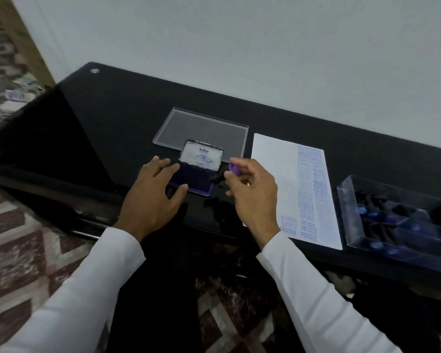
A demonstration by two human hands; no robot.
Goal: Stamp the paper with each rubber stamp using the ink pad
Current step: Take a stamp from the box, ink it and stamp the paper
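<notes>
Desk (pixel 127 118): paper (pixel 273 169), partly stamped, at 3 o'clock of the open ink pad (pixel 191 180). Left hand (pixel 153 197) rests spread, steadying the pad. Right hand (pixel 252 192) pinches a purple-handled stamp (pixel 233 170) just beside the pad. Recommend level, even inking, then a square press on unmarked paper.

**White Sleeves, Bare Hands**

The person wore a long-sleeved white top of smooth, plain fabric. The left white sleeve (pixel 87 289) and the right white sleeve (pixel 313 296) both ended at the wrist. The bare left hand (pixel 150 197) and bare right hand (pixel 255 192) carried no gloves. Dark clothing (pixel 168 289) covered the lap between the arms.
</notes>
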